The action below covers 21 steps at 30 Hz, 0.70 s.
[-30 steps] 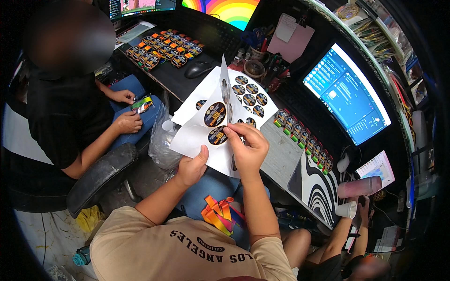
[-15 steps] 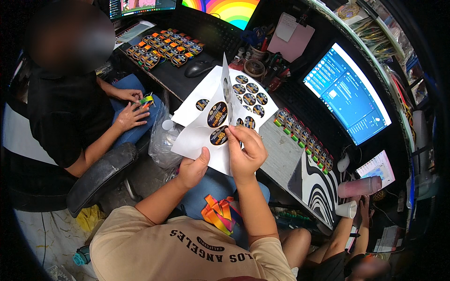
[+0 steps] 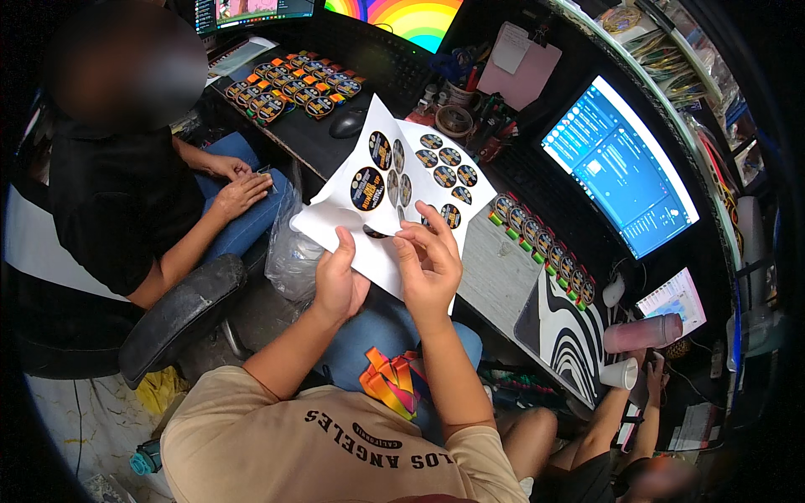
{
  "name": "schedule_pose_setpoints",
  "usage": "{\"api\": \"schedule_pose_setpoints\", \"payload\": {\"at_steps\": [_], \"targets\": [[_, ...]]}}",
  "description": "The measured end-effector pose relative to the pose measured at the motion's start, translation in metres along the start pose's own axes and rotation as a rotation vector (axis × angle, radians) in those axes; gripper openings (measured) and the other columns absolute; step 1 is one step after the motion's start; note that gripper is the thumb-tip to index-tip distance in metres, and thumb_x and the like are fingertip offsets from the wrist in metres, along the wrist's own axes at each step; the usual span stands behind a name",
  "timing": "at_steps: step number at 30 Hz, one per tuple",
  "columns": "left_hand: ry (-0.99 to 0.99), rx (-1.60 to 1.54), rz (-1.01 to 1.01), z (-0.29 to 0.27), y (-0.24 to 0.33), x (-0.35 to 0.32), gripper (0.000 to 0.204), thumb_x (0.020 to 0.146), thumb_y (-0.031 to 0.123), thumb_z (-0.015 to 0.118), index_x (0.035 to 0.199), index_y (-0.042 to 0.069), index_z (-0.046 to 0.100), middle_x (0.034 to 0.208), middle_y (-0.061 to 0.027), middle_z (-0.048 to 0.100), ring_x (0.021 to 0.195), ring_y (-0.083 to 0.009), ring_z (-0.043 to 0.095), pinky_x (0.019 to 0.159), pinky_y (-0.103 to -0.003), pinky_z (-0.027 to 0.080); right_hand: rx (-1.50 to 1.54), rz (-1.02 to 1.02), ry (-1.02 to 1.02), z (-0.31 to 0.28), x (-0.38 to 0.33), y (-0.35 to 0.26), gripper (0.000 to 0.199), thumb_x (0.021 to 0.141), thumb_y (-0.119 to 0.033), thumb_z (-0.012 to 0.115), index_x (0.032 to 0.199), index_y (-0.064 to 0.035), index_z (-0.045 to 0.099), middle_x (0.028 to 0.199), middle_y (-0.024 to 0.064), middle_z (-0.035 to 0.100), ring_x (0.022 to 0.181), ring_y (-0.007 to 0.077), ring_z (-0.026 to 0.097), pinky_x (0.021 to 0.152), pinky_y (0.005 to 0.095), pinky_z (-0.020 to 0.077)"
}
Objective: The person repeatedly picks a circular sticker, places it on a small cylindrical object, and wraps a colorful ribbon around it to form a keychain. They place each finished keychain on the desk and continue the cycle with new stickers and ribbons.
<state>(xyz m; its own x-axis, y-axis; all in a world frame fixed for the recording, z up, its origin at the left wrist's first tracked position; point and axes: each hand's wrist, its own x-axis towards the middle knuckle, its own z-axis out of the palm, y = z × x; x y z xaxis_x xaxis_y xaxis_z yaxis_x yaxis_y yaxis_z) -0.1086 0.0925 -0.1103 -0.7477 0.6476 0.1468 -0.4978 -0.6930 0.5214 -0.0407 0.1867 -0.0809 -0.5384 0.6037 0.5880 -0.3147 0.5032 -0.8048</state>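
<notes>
A white sheet of round black stickers (image 3: 331, 220) is bent upward in front of me, with a curled flap showing faint sticker shapes from behind. My left hand (image 3: 340, 281) grips its near edge, thumb on top and fingers underneath. At the fold, my right hand (image 3: 432, 272) has its thumb and curled fingers on the sheet; whether a sticker edge is between the fingertips I cannot make out. Beyond lies more white sticker paper (image 3: 411, 138), printed with similar round designs. On my lap rests a bundle of orange, yellow and pink ribbon (image 3: 392, 381).
Finished medals (image 3: 293, 84) cover the far desk, and a row of them (image 3: 545, 247) lines the right side. A mouse (image 3: 346, 124), lit monitor (image 3: 620, 168), pink tumbler (image 3: 644, 334) and white cup (image 3: 619, 374) stand around. A co-worker (image 3: 101, 193) sits left; another person's arms (image 3: 616, 419) show lower right.
The sheet's raised flap has swung left and opened wider. My right hand has shifted slightly left, its fingers loosened and spread more. The left co-worker's colourful ribbon has gone from sight.
</notes>
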Motion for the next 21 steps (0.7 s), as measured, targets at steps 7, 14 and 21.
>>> {"api": "schedule_pose_setpoints", "payload": {"at_steps": [7,14,21], "targets": [[0.116,-0.093,-0.047,-0.015,-0.003,0.019,0.051,0.103,0.035,0.035,0.138,-0.003,0.034,0.136,-0.0161,0.046,0.127,-0.0268,0.046,0.109,-0.042,0.034,0.470,0.162,-0.001,-0.005,0.000,0.034,0.006,0.088,-0.001,0.063,0.093,0.0013,0.060,0.137,0.0179,0.041,0.112,0.0271,0.058,0.094,0.0376,0.0503],[0.520,0.452,0.276,-0.058,0.006,0.031,0.061,0.100,0.047,0.038,0.140,0.000,0.032,0.135,-0.0123,0.046,0.117,-0.0254,0.052,0.100,-0.039,0.041,0.669,0.393,0.253,-0.019,0.025,0.103,0.012,0.089,-0.004,0.063,0.100,0.0014,0.061,0.131,0.0139,0.049,0.102,0.0141,0.055,0.092,0.0287,0.0447],[0.247,0.330,0.302,-0.035,0.047,-0.018,0.078,0.098,0.061,0.018,0.140,-0.002,0.035,0.126,-0.0176,0.052,0.100,-0.0280,0.061,0.081,-0.037,0.052,0.614,0.424,0.267,-0.031,0.046,0.086,0.024,0.087,-0.005,0.066,0.110,0.0013,0.060,0.101,0.0061,0.061,0.090,0.0129,0.058,0.083,0.0306,0.0492]]}}
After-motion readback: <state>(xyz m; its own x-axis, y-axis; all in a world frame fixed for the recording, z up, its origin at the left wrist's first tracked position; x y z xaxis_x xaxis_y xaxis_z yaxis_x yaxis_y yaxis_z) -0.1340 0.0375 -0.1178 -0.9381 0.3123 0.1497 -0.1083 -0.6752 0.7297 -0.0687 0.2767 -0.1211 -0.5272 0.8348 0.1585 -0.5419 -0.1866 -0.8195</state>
